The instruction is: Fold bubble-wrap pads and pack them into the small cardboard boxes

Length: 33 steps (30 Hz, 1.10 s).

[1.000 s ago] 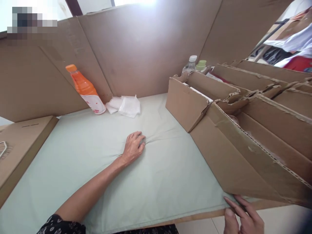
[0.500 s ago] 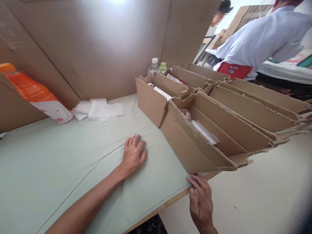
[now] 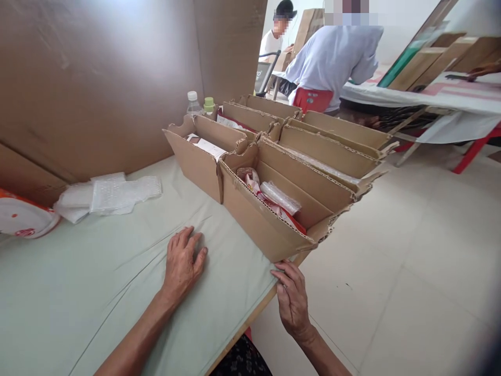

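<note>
My left hand (image 3: 183, 261) lies palm down on the pale green cloth (image 3: 129, 256), fingers a little apart and nothing in them. Faint creases run through the cloth near its fingertips. At the table's edge is my right hand (image 3: 291, 297), its fingers stretched over the cloth's border just under the near corner of a cardboard box (image 3: 258, 224). I see nothing held in it. Inside that box are a roll of clear plastic wrap (image 3: 279, 197) and a red and white packet (image 3: 254, 184). A second cardboard box (image 3: 195, 159) adjoins it, with white paper inside.
More cardboard boxes (image 3: 324, 143) stand behind. Folded bubble wrap (image 3: 113, 194) and an orange and white bottle (image 3: 23, 216) lie at the left. Two capped bottles (image 3: 193, 104) stand by a tall cardboard panel (image 3: 136, 78). People sit beyond, near another table (image 3: 422, 112).
The view has swung to the right, so the boxes and both hands appear farther left and more floor shows. Both hands keep about the same places on the cloth and table edge.
</note>
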Available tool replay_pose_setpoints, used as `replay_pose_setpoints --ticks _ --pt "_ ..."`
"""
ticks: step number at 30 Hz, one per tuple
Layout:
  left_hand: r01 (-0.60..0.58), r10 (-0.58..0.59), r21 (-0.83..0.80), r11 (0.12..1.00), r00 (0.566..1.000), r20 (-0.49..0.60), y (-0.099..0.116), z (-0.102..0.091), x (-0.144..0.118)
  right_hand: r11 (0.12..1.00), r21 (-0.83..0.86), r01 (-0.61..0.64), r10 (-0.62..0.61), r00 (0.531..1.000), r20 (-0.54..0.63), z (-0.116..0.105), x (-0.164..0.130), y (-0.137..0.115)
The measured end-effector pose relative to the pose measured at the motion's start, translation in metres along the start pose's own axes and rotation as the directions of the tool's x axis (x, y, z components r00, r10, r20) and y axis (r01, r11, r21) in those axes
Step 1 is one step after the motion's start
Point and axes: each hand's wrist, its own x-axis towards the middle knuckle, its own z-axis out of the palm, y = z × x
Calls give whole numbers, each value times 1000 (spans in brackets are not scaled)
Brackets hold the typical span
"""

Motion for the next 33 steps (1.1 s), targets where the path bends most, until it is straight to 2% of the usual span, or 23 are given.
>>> replay_pose_setpoints --ticks 11,22,33 --pt "42 -42 -26 999 999 -3 2 0 -1 1000 10 -28 28 1000 15 -3 2 -3" --pt "24 -26 -57 998 999 -35 -1 4 -3 999 5 -39 39 999 33 -6 -1 1" --pt "29 -31 -90 996 999 -22 1 2 -4 999 -44 -16 19 998 61 -8 -2 4"
